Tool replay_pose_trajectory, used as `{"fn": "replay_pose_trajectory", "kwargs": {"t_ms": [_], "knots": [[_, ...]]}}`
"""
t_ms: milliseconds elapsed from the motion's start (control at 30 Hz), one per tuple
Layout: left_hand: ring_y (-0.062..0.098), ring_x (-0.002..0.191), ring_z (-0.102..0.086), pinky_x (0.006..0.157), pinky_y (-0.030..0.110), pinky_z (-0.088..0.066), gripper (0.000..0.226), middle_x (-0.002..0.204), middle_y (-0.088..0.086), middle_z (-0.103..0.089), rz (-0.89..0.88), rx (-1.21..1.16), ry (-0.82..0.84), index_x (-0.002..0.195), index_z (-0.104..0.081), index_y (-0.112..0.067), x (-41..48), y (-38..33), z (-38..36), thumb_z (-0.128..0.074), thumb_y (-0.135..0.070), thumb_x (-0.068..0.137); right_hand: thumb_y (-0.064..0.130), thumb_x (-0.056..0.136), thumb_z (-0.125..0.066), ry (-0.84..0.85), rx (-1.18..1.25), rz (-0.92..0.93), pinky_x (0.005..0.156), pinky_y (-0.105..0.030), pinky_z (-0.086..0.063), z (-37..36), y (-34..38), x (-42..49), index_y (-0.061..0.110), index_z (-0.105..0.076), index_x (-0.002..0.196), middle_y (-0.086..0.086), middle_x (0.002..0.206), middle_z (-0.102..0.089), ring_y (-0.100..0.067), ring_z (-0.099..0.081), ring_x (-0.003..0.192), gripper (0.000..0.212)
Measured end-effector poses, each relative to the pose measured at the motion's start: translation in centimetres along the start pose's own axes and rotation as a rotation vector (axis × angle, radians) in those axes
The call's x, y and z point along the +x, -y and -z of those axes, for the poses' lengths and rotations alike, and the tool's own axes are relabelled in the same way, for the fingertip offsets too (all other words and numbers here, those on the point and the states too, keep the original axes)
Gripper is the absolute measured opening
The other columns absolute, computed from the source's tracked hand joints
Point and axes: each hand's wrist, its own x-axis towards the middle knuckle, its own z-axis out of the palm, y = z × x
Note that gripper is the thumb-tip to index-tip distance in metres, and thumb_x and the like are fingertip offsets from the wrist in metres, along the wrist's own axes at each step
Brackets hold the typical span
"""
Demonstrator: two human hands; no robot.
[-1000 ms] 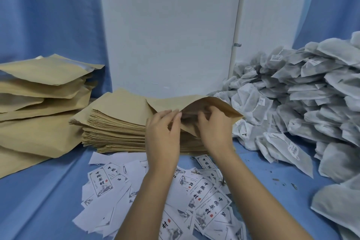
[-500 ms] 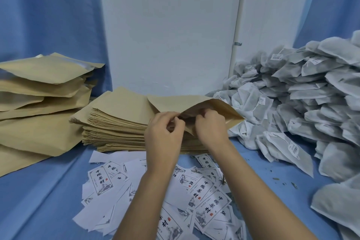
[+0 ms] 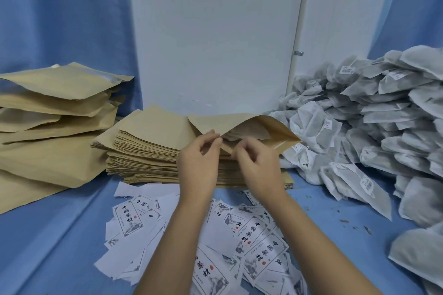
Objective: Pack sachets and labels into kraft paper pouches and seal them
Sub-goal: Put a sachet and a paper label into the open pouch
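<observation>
From the head view, a kraft paper pouch [image 3: 215,122] is held just above a stack of flat pouches [image 3: 148,146] in the middle. The left hand [image 3: 199,160] pinches its upper lip and the right hand [image 3: 256,163] pinches its lower lip, so the mouth gapes, though what lies inside cannot be made out. Nearer, loose white labels [image 3: 261,246] printed with black Chinese characters and red seal marks litter the blue cloth [image 3: 60,235]. Grey sachets [image 3: 383,127] with small barcode tags are heaped at right, and puffier pouches [image 3: 48,103] are piled at left.
</observation>
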Motion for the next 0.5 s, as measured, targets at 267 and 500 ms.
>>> {"fn": "replay_pose_trajectory", "kwargs": {"t_ms": [267,500], "knots": [[-0.019,0.085,-0.057,0.075,0.002,-0.042,0.011,0.091,-0.022,-0.065,0.051,-0.010,-0.025,0.091,-0.072,-0.026,0.1,0.5,0.4,-0.065,-0.018,0.088,0.023,0.088,-0.062,0.702,-0.467,-0.072,0.062,-0.004,-0.038,-0.6,-2.9,-1.2,0.020,-0.070,0.111,0.006,0.102,-0.071,-0.006,-0.062,0.084,0.024],[0.007,0.099,-0.064,0.094,0.032,-0.050,0.011,0.102,-0.008,-0.070,0.085,-0.021,0.000,0.092,-0.070,-0.027,0.4,0.5,1.0,-0.064,-0.019,0.088,0.052,0.074,-0.073,0.709,-0.346,-0.040,0.095,-0.028,-0.042,-2.3,-3.7,-2.7,0.023,-0.059,0.129,0.010,0.126,-0.062,-0.003,-0.052,0.108,0.064]]}}
